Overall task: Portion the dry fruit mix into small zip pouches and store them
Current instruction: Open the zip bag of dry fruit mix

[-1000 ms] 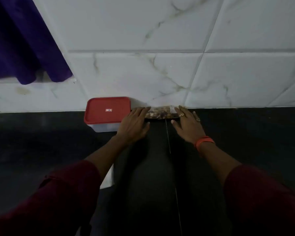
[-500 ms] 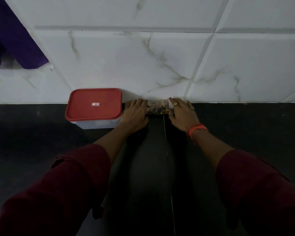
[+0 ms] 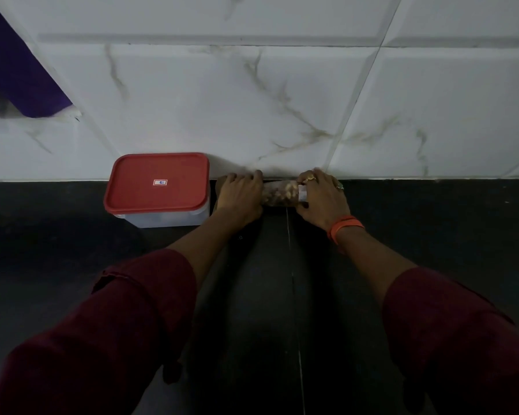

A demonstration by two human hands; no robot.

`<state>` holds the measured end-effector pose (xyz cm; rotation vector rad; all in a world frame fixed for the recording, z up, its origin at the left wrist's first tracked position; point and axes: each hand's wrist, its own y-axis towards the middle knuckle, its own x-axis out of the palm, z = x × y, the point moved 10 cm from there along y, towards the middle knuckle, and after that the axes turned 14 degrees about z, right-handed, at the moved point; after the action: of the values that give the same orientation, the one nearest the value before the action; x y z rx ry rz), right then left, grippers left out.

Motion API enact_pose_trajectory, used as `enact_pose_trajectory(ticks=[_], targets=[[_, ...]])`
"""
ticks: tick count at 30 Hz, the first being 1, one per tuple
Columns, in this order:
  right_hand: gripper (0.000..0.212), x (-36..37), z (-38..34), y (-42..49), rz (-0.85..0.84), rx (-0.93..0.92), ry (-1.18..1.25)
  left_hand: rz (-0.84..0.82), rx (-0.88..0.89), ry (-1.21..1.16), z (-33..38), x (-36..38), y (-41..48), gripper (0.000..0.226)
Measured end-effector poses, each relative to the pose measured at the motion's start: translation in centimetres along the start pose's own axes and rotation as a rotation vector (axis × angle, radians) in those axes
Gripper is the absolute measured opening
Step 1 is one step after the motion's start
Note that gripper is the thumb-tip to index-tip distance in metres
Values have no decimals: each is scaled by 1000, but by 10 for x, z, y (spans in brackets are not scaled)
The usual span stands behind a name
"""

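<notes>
A person is reaching both arms, in dark red sleeves, across a dark counter toward a white marbled tile wall. The left hand and right hand are each curling their fingers over one end of a small clear pouch filled with a brown and pale dry fruit mix. The pouch is lying on its side at the very back of the counter, touching or nearly touching the base of the wall. Just beside the left hand, a clear container is sitting against the wall with its red lid on. An orange wristband is showing on the right wrist. Judging from this, the person is working on the storing step for one filled pouch. Whether its zip is sealed is too hidden to tell, and no other pouches or loose mix are showing, so how many portions remain cannot be judged.
</notes>
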<state>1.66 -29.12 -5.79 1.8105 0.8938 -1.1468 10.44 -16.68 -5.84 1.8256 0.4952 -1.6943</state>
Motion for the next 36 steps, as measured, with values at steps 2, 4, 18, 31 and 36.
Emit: enact_pose_trajectory(ticks=[2,4,18,31,36], targets=[[60,0,1,-4,-4,4,-45,17,-7,-36,2,-2,0,61],[68,-1,1,-9,-1,4,-75,38,-11,-59,4,-5,-2,63],[60,-40,-49,-93,121,-168,-55,101,21,-202,-1,-63,-111,55],[62,-30,-94,-164,86,-162,-92,138,-48,-169,-13,-48,-209,56],[50,-33,-87,-201,98,-206,-160,146,-52,-163,0,-50,-237,37]])
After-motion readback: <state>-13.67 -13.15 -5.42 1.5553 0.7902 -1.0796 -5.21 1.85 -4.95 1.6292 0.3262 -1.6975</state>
